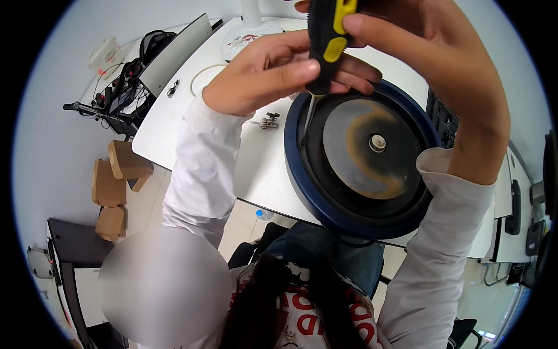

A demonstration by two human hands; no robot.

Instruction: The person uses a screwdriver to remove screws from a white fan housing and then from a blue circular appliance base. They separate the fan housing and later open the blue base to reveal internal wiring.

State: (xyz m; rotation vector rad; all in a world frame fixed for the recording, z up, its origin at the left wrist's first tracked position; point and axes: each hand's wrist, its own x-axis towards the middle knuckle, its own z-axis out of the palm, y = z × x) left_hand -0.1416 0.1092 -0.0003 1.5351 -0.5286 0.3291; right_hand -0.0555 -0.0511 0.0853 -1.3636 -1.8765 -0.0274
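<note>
Both hands, left (273,72) and right (430,52), grip a screwdriver (325,43) over the round blue-rimmed machine (360,160).

Bright, even indoor light fills the view, cool and white, with soft shadows only. The white table (256,168) is close to overexposed, and a dull sheen lies on the round metal disc (363,145). Straight edges bow toward the black circular rim. A smooth blurred patch (165,285) covers the lower left; the hands near the lens look slightly soft.

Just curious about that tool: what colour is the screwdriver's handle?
The screwdriver handle is black with yellow patches, clearest in the head view, gripped by both hands.
</note>
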